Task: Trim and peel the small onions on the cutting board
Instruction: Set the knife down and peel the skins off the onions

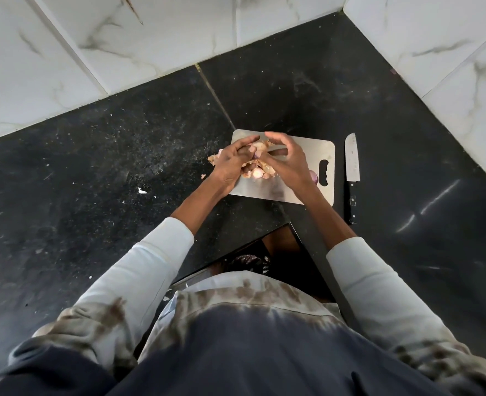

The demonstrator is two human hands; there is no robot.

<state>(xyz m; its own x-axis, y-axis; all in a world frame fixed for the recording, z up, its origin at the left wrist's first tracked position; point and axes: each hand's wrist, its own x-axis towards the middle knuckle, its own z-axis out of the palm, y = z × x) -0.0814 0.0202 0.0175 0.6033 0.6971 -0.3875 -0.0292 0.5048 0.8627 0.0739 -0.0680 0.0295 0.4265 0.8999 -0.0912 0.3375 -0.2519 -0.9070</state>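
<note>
A person in a pale, brown-stained long-sleeved top stands at the inner corner of a black, speckled stone tabletop [116, 155], backed on two sides by white marble-veined wall tiles [156, 32]. A metal cutting board [316, 155] with a cut-out handle lies near the tabletop's edge. Over it, the left hand [233, 161] curls its fingers around a small onion [254, 151], while the right hand [286, 161] meets it with fingers bent, pinching at the same onion's skin. Beneath the hands, papery peels [214, 160] pile up and spill off the board's left edge, with another pale, peeled onion [256, 174] among them and a purple one [314, 176] beside the handle hole. A black-handled knife [352, 172] rests on the tabletop just right of the board, blade pointing toward the wall. Small white scraps [141, 190] and dust fleck the dark stone to the left.
</note>
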